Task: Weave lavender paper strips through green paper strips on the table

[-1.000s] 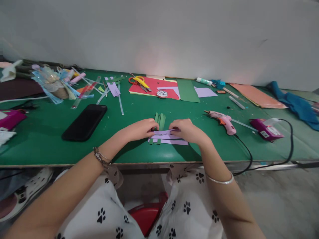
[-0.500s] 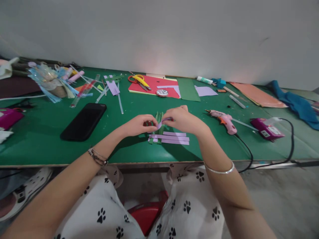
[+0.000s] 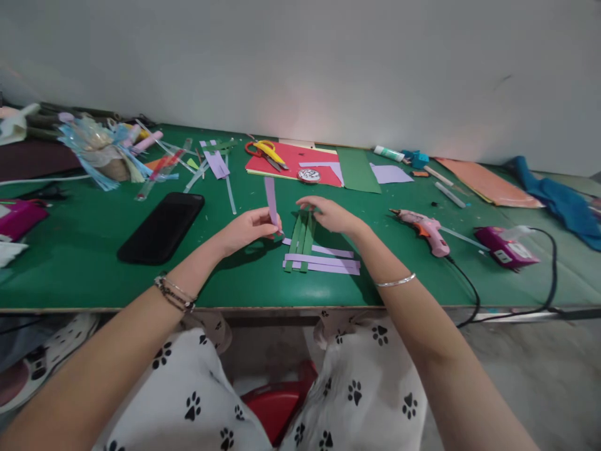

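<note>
A weave of green and lilac paper strips (image 3: pixel 310 254) lies on the green table (image 3: pixel 94 275) near its front edge. My left hand (image 3: pixel 248 227) is closed on one lilac strip (image 3: pixel 271 200), which stands upright above the fingers, just left of the weave. My right hand (image 3: pixel 331 214) hovers over the far ends of the green strips, fingertips touching them, fingers slightly bent and nothing held.
A black phone (image 3: pixel 162 227) lies to the left. A pink glue gun (image 3: pixel 422 230) with a black cord lies to the right, a purple box (image 3: pixel 502 247) past it. Scissors (image 3: pixel 265 152) rest on red paper (image 3: pixel 300 166) at the back. Craft scraps (image 3: pixel 107 153) crowd the far left.
Both hands rose from the weave. My left hand pulled a lilac strip free and lifted it upright to the left; my right hand moved to the far ends of the green strips.
</note>
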`<state>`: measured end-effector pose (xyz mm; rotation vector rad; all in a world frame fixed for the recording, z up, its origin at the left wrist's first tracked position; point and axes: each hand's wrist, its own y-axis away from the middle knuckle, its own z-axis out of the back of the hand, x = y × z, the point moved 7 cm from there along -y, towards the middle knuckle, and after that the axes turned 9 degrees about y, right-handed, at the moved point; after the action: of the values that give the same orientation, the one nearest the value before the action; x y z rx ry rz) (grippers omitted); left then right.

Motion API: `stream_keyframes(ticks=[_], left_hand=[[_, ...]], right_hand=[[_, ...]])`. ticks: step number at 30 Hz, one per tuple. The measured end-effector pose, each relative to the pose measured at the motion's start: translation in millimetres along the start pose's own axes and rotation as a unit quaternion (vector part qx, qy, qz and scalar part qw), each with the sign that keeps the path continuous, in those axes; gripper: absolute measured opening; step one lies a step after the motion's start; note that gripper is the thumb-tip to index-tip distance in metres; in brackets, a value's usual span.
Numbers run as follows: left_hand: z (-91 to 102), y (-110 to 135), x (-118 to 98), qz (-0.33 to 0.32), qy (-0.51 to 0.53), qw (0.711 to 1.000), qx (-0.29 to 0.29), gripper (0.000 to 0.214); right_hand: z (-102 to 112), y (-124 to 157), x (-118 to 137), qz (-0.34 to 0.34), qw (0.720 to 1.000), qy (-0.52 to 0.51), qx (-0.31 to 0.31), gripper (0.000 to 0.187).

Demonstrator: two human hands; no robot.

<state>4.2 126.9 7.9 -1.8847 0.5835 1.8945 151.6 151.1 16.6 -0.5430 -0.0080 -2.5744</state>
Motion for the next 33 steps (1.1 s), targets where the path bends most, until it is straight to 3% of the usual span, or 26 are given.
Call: stream_keyframes(ticks=[5, 13, 26, 33], left_hand=[[-2.2, -1, 4, 0.017, -0.015, 1.0, 0.02, 0.023], [-2.9, -1, 3, 0.014, -0.036, 0.999, 0.027, 0.028], [-3.8, -2, 4, 0.023, -0.017, 0.999, 0.016, 0.028], [-4.2, -2, 3, 0.016, -0.03, 0.999, 0.016, 0.03]], right_hand=[[-4, 0, 11, -0.015, 0.994, 0.093, 0.054, 0.029], [0, -2, 14, -0.005, 0.995, 0.092, 0.045, 0.011], [4, -2, 21, 0.038, 0.98, 0.177, 0.082, 0.019], [15, -1, 31, 0.05, 0.983, 0.177, 0.025, 0.02]])
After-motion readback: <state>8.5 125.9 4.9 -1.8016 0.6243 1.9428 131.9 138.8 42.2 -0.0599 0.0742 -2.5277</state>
